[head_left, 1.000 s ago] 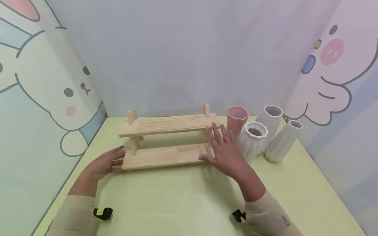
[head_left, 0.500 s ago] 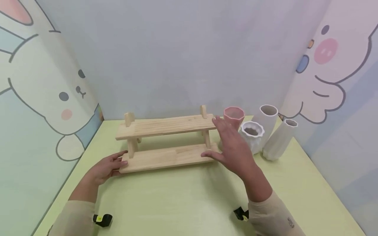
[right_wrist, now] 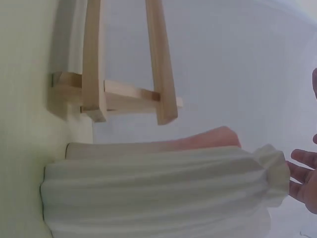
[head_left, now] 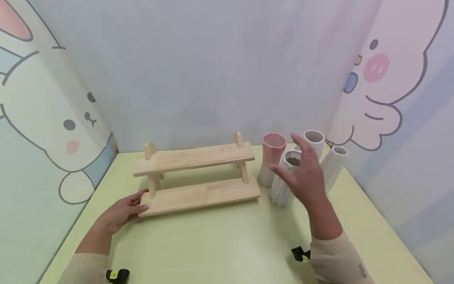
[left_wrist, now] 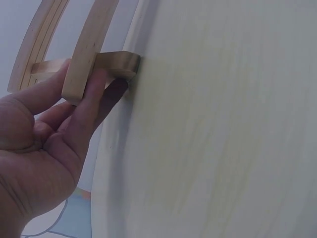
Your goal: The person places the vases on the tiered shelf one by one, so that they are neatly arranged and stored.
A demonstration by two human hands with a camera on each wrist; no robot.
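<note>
My left hand (head_left: 118, 213) grips the left end of the lower plank of a two-tier wooden shelf (head_left: 198, 197), thumb on top. In the left wrist view, its fingers reach under that plank (left_wrist: 81, 59) next to the shelf's foot. Holding nothing, my right hand (head_left: 308, 177) has thumb and fingers spread wide at the mouth of a white ruffled-rim vase (head_left: 281, 191), covering part of it. The right wrist view shows this fluted vase (right_wrist: 158, 188) with fingertips right at its rim. A pink-and-white vase (head_left: 271, 152) stands just behind it, to the left.
A wide-mouthed white vase (head_left: 319, 150) and a slim white vase (head_left: 333, 167) stand behind my right hand. Cartoon-printed walls (head_left: 227, 79) enclose the pale green table (head_left: 213, 244) at the back and sides. Black wrist straps (head_left: 301, 254) stick out by both sleeves.
My right hand has left the shelf's right end and moved right to the ruffled vase. The left hand has closed its thumb over the lower plank. The head view has shifted slightly right.
</note>
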